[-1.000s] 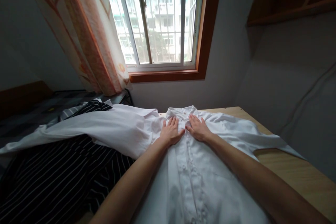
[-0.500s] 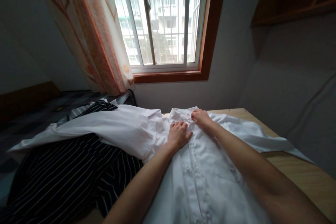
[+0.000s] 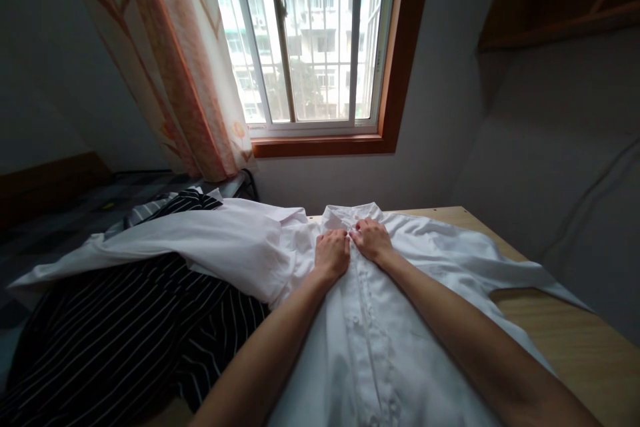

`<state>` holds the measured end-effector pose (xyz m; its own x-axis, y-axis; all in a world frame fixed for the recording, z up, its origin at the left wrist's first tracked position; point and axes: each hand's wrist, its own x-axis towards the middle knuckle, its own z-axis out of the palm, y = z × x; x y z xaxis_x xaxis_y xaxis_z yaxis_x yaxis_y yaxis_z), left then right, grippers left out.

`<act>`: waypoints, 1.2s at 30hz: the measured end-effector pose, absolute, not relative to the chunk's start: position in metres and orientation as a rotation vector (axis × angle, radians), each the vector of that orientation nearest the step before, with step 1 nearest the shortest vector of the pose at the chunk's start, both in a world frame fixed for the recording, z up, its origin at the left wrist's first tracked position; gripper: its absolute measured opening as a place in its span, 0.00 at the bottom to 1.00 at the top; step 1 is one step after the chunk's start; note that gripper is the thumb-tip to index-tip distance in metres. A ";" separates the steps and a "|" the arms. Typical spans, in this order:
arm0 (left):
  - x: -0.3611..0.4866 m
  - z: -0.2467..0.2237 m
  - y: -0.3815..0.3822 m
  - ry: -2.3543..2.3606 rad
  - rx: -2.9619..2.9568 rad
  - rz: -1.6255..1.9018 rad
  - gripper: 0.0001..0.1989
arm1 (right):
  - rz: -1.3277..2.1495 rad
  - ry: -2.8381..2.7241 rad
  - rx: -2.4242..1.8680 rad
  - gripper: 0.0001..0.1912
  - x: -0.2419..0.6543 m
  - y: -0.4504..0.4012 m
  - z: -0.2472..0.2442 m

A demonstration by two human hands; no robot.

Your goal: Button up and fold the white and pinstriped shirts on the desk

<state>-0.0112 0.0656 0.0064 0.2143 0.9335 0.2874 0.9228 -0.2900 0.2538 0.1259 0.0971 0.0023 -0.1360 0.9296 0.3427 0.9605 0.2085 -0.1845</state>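
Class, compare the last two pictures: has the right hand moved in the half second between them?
Yes. Judged against the wooden window frame, the right hand has shifted left and nearer the wearer, closer to the left hand.

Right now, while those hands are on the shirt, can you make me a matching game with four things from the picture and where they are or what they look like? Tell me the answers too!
Things:
1. shirt
2. curtain
3. striped clothing
4. tabletop

Places and looks:
A. black, partly under white cloth
B. pale wood
C. white, under the left hand and right hand
D. orange and cream, hanging by the window

Right pairs: 1-C, 2-D, 3-A, 4-B
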 end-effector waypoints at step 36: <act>0.015 0.022 0.122 2.164 1.888 0.580 0.11 | 0.197 -1.631 -1.766 0.16 0.133 0.117 -0.015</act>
<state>0.0152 0.1221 0.0216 -0.1563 0.9830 0.0966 0.8996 0.1013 0.4249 0.1334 0.1174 -0.0150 0.1904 0.9186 0.3463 0.8099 0.0524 -0.5842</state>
